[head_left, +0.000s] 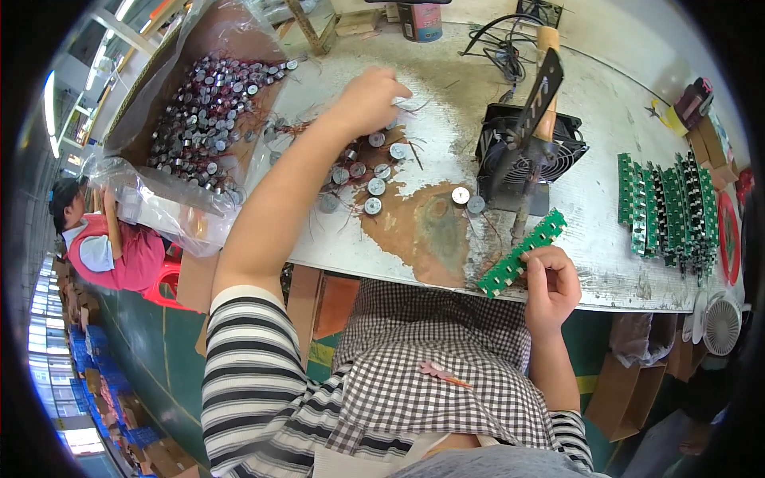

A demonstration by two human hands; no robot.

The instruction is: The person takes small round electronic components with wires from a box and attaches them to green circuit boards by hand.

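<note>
My left hand reaches out over the worn white table, fingers closed on a small round wire-wound coil from a loose group of coils with thin copper leads. My right hand rests at the table's near edge and grips one end of a long green circuit board strip, which angles up toward a black fan. Two single coils lie just left of the fan's base.
A plastic-lined cardboard box full of coils sits at the left. Stacked green board strips fill the right side. A black stand with a wooden handle rises over the fan. Cables and a can lie at the back. Another person sits at left.
</note>
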